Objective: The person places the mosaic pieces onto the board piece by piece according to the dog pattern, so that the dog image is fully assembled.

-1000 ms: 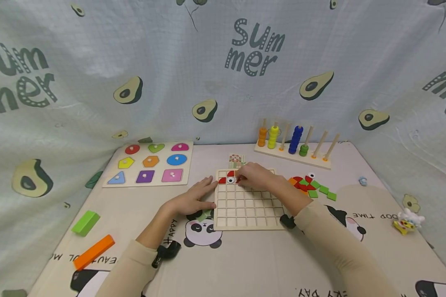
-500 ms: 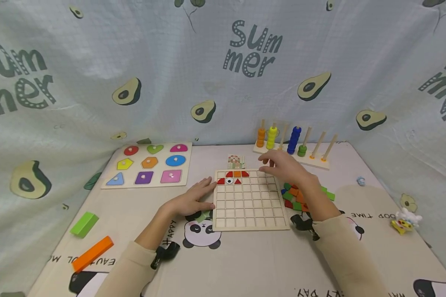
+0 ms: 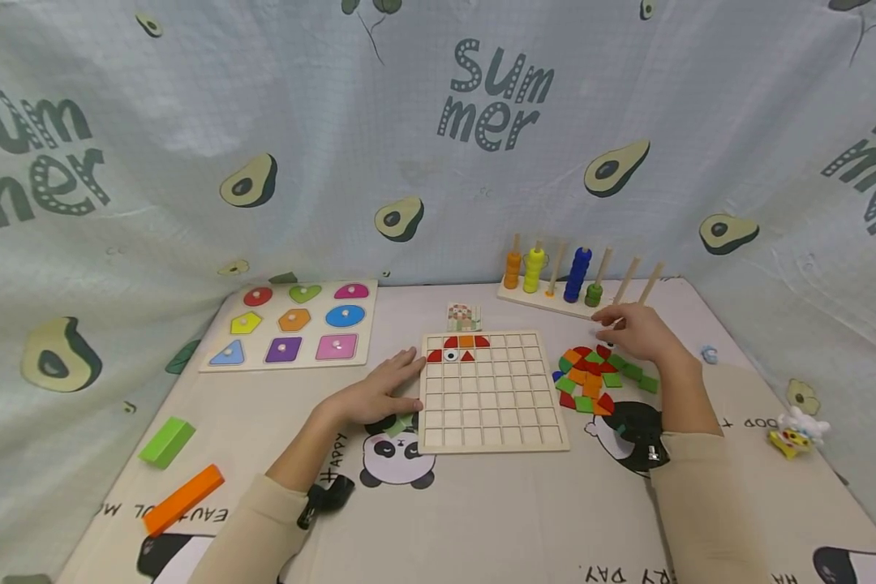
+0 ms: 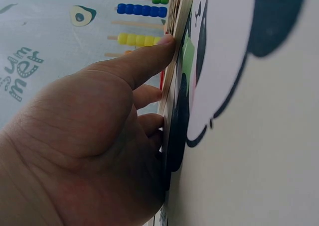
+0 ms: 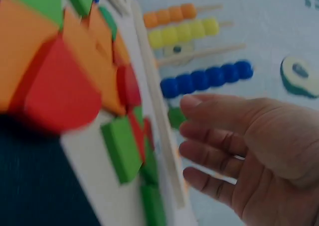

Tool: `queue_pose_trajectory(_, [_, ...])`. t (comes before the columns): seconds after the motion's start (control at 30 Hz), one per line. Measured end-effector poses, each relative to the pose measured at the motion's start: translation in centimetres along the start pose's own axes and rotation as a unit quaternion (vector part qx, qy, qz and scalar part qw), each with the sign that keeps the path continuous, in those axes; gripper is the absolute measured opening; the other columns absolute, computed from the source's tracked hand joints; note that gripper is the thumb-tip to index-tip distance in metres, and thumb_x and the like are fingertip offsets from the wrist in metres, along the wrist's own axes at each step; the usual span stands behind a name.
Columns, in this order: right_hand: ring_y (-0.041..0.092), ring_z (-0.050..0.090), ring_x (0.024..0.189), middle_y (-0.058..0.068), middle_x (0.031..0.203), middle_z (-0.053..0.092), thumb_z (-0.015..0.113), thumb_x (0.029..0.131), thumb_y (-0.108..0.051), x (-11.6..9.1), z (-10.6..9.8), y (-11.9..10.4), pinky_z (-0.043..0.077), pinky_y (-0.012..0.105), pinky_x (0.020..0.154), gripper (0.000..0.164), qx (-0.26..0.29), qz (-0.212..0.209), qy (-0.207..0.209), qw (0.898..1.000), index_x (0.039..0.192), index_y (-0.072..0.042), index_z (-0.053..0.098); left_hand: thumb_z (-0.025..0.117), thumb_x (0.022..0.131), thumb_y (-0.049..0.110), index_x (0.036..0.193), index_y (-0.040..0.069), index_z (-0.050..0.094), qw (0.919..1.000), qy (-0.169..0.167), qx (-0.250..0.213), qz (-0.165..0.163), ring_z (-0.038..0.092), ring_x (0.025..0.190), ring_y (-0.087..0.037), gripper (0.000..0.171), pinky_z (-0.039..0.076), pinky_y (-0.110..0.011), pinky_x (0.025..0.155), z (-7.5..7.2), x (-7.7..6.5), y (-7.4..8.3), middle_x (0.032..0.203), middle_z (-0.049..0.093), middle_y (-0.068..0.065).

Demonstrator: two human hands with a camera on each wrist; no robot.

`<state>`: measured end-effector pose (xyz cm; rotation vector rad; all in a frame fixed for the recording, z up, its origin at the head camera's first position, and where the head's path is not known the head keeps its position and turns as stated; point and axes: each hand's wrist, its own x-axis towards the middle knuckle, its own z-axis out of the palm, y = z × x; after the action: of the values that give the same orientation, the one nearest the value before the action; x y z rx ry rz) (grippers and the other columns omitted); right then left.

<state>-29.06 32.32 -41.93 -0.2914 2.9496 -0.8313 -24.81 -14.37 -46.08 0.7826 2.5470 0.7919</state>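
My left hand lies along the left edge of a wooden grid board, its thumb and fingertips touching the edge. In the board's top row sit two red rounded tiles with an orange square tile between them. Below them are a red tile, a round eye tile and a red triangle tile. My right hand hovers over the far right side of a pile of coloured tiles. Its fingers are loosely bent with nothing between them, as the right wrist view shows.
Behind the board lies a small pattern card. A bead stacker with upright pegs stands at the back right, a knobbed shape puzzle at the back left. Green and orange blocks lie front left; small toys sit far right.
My right hand has let go of a tile at the board's top row and moved right, over the tile pile. The orange square and red triangle tiles now show on the board. The left hand stays put.
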Motion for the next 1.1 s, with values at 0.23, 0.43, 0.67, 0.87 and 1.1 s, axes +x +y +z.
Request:
queue_pose_trajectory(0.23, [0.029,0.057,0.093,0.012,0.103,0.067,0.064,0.093,-0.016,-0.6,0.4,2.5,0.05,0.048,0.087,0.024,0.017,0.06,-0.038,0.997,0.115,-0.007,0.069,0.06,0.091,0.047,0.154,0.022,0.021,0.9999,0.005,0.0,0.011,0.0,0.148,-0.025,0.079,0.007,-0.05,0.118,0.0,-0.1,0.1,0.162,0.005,-0.004])
queue_pose_trajectory(0.43, [0.029,0.053,0.088,0.011,0.095,0.062,0.066,0.092,-0.017,-0.5,0.5,3.1,0.049,0.041,0.08,0.017,0.022,0.058,-0.033,0.998,0.106,-0.007,0.065,0.06,0.091,0.046,0.154,0.021,0.021,0.9999,0.004,0.004,0.01,0.0,0.148,-0.025,0.079,0.006,-0.05,0.118,-0.1,-0.2,0.2,0.162,0.005,-0.005])
queue_pose_trajectory(0.67, [0.026,0.055,0.078,0.011,0.087,0.061,0.067,0.091,-0.014,-0.6,0.2,2.6,0.05,0.031,0.069,0.012,0.037,0.02,0.004,0.999,0.097,-0.005,0.06,0.06,0.091,0.048,0.154,0.022,0.021,0.9999,0.003,0.007,0.007,-0.001,0.148,-0.025,0.079,0.006,-0.05,0.118,0.0,-0.2,0.2,0.162,0.005,-0.004])
queue_pose_trajectory(0.87, [0.031,0.065,0.079,0.013,0.095,0.068,0.063,0.094,-0.018,0.0,0.8,-2.9,0.058,0.042,0.073,0.02,0.111,-0.046,0.023,0.992,0.109,-0.007,0.067,0.061,0.091,0.045,0.154,0.021,0.021,0.9999,-0.003,-0.008,0.012,-0.001,0.148,-0.026,0.078,0.006,-0.051,0.118,-0.1,-0.2,0.5,0.162,0.005,-0.006])
queue_pose_trajectory(1.1, [0.02,0.068,0.083,0.006,0.103,0.071,0.068,0.09,-0.013,2.4,3.5,-10.1,0.056,0.039,0.074,0.023,0.146,-0.15,-0.07,0.975,0.112,-0.013,0.071,0.061,0.092,0.045,0.154,0.02,0.021,0.9999,0.0,0.003,0.017,0.0,0.148,-0.026,0.078,0.006,-0.049,0.118,-0.2,-0.2,0.4,0.162,0.005,-0.006])
